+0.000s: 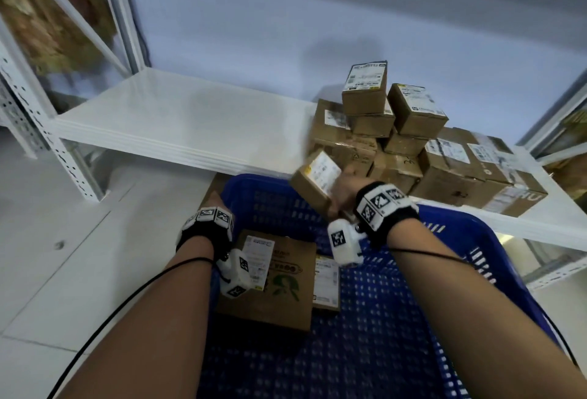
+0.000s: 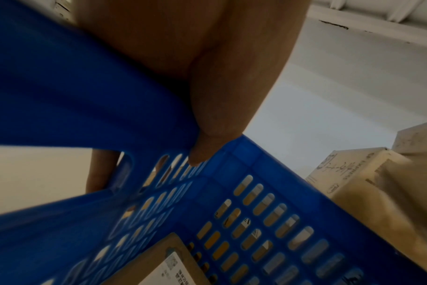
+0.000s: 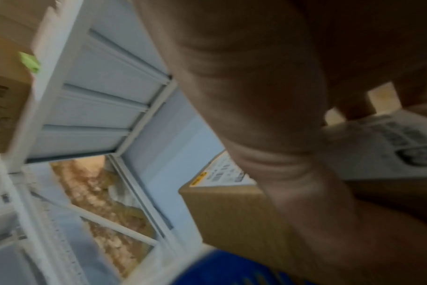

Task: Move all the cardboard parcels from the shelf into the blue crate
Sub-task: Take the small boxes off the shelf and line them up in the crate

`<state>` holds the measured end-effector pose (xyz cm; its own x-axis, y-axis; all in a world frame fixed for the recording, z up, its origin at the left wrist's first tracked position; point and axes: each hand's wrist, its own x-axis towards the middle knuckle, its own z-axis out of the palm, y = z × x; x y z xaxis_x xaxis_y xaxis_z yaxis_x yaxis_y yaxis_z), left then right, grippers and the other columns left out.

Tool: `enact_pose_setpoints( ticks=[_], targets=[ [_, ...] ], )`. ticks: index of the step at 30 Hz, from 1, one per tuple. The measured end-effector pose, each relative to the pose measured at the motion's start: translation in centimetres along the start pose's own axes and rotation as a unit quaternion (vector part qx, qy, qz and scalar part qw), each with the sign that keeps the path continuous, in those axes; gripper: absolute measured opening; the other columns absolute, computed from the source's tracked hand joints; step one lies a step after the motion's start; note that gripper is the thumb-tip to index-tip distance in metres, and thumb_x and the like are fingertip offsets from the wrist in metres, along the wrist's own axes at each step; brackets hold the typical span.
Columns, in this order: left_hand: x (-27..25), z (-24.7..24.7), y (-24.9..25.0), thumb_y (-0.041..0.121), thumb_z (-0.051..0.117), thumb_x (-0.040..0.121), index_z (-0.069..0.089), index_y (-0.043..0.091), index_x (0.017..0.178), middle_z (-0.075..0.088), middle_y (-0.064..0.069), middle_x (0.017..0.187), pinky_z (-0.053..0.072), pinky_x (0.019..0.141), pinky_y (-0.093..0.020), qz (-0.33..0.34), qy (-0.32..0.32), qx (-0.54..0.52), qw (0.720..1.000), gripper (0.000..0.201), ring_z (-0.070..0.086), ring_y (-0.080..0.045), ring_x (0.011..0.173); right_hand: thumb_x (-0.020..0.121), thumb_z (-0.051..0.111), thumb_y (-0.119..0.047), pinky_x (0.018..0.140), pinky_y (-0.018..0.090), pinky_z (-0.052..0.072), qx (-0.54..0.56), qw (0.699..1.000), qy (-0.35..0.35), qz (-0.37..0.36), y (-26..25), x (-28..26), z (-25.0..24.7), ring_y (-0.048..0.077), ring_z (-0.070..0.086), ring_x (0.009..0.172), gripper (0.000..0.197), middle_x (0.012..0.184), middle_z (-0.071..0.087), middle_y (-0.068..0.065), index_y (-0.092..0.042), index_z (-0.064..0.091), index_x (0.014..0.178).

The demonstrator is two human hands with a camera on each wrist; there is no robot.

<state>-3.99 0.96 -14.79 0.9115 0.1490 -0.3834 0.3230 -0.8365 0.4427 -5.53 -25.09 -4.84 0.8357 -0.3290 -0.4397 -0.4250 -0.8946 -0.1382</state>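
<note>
right hand (image 1: 341, 190) grips small labelled parcel (image 1: 314, 177) above blue crate (image 1: 495, 258); left hand (image 1: 212, 204) grips crate rim. next: lower, release inside.

Dim, cool, motion-blurred wide-angle views, edges bowed

Blue crate (image 1: 365, 319), brown parcels (image 1: 413, 144)
White shelf (image 1: 178, 119); parcels carry white printed labels; wrist bands (image 1: 381, 204) black-and-white checkered

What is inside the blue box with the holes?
Inside the blue crate lie two cardboard parcels: a big brown parcel with a green picture and a small parcel beside it. The left wrist camera covers part of the big one; nothing shows what is under them.
</note>
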Motion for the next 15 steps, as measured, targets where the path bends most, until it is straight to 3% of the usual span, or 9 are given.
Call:
enact_pose_setpoints(
  ticks=[2, 4, 7, 10, 13, 15],
  targets=[
    [0.1, 0.0, -0.1, 0.02, 0.072, 0.082, 0.031, 0.007, 0.143, 0.048, -0.014, 0.145, 0.045, 0.104, -0.05, -0.002, 0.007, -0.009, 1.0, 0.074, 0.052, -0.038, 0.129, 0.07, 0.083, -0.033, 0.092, 0.041, 0.051, -0.036, 0.999, -0.029, 0.003, 2.7, 0.1, 2.8, 0.035, 0.056, 0.122, 0.106, 0.136, 0.053, 0.019, -0.001, 0.017, 0.147],
    [0.3, 0.2, -0.2, 0.023, 0.069, 0.084, 0.035, 0.009, 0.141, 0.05, -0.016, 0.142, 0.045, 0.103, -0.047, -0.005, 0.017, -0.019, 1.0, 0.068, 0.054, -0.038, 0.127, 0.081, 0.07, -0.039, 0.086, 0.039, 0.051, -0.081, 0.997, -0.013, 0.005, 5.7, 0.5, 6.3, 0.036, 0.062, 0.112, 0.086, 0.127, 0.06, 0.02, 0.0, 0.025, 0.144],
    [0.8, 0.5, -0.4, 0.023, 0.066, 0.084, 0.038, 0.008, 0.136, 0.054, -0.019, 0.137, 0.047, 0.102, -0.047, -0.006, 0.019, -0.021, 1.0, 0.061, 0.057, -0.038, 0.123, 0.09, 0.056, -0.043, 0.093, 0.046, 0.052, -0.136, 0.991, -0.006, 0.002, 9.3, -0.2, 10.4, 0.036, 0.06, 0.114, 0.075, 0.132, 0.056, 0.02, -0.002, 0.029, 0.146],
    [1.2, 0.6, -0.4, 0.02, 0.066, 0.082, 0.041, 0.008, 0.132, 0.056, -0.021, 0.131, 0.048, 0.1, -0.047, -0.003, 0.02, -0.026, 0.999, 0.057, 0.058, -0.039, 0.119, 0.095, 0.056, -0.034, 0.1, 0.046, 0.048, -0.142, 0.988, -0.063, 0.016, 10.7, -0.3, 12.8, 0.037, 0.051, 0.126, 0.064, 0.144, 0.046, 0.018, -0.006, 0.032, 0.147],
    [1.6, 0.7, -0.3, 0.015, 0.063, 0.083, 0.044, 0.004, 0.133, 0.057, -0.022, 0.131, 0.049, 0.1, -0.045, -0.001, 0.021, -0.022, 1.0, 0.055, 0.058, -0.039, 0.118, 0.089, 0.062, -0.037, 0.1, 0.05, 0.049, -0.125, 0.985, -0.119, 0.026, 10.6, 1.0, 15.1, 0.036, 0.054, 0.123, 0.063, 0.142, 0.051, 0.014, -0.016, 0.043, 0.145],
    [1.7, 0.6, -0.5, 0.023, 0.062, 0.078, 0.043, 0.007, 0.131, 0.06, -0.022, 0.126, 0.05, 0.098, -0.045, -0.002, 0.011, -0.036, 0.999, 0.058, 0.062, -0.038, 0.113, 0.09, 0.061, -0.042, 0.1, 0.046, 0.05, -0.106, 0.986, -0.124, 0.012, 10.4, 1.6, 16.1, 0.034, 0.056, 0.121, 0.055, 0.139, 0.056, 0.012, -0.016, 0.053, 0.138]
  ],
)
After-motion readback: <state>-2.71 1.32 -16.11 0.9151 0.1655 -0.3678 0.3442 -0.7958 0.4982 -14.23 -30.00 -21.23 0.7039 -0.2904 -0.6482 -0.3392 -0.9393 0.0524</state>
